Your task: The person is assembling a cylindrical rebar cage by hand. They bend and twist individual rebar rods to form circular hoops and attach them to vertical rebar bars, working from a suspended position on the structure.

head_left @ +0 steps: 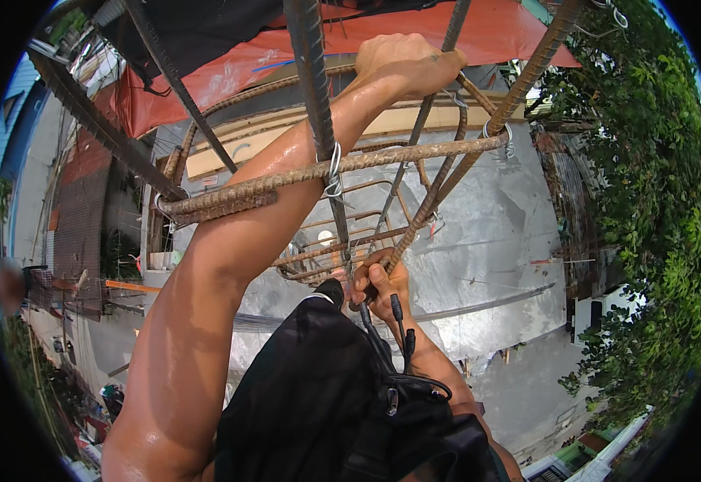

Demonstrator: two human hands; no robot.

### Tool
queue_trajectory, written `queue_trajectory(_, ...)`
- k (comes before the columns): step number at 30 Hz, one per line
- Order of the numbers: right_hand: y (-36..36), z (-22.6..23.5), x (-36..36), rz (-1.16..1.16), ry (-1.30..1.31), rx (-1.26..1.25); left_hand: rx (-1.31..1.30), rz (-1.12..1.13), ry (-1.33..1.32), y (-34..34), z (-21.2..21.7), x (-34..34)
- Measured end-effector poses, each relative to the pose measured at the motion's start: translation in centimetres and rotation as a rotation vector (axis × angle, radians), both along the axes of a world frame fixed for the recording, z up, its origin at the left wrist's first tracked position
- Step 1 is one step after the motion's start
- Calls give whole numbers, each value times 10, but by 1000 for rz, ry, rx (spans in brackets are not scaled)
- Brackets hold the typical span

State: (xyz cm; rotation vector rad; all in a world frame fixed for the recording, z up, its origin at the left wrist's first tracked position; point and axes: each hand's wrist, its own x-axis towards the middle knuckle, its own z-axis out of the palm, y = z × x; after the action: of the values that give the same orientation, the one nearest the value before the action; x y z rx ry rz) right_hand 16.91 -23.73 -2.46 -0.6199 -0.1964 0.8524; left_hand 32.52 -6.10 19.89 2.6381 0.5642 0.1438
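A rebar cage of long ribbed bars and stirrups stands around my left arm. My left hand [403, 64] is closed over the far side of a rebar stirrup [278, 83], its fingertips hidden. The forearm passes behind a near stirrup [415, 153] and an upright bar [312, 88]. Loops of tie wire [334, 173] bind these two where they cross. Lower down, my right hand [387, 289] has its fingers curled around the lower visible stretch of a slanting rebar bar [523, 84]. Black cables [408, 341] hang beside that wrist.
More stirrups [362, 217] lie lower in the cage. Far below spreads a grey concrete surface [487, 241]. Red sheeting [495, 36] and wooden planks [206, 161] are beyond the cage. Rusty corrugated roofing [81, 201] lies left; leafy branches [648, 193] fill the right.
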Motion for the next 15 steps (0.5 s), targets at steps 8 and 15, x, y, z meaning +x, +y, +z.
queue_trajectory(8, 19, -6, 2, -178, -162, -274, -1, 20, -40, 6, -9, 7)
queue_trajectory(15, 24, -11, 12, -170, -228, -263, -20, 25, 6, 6, -3, 10)
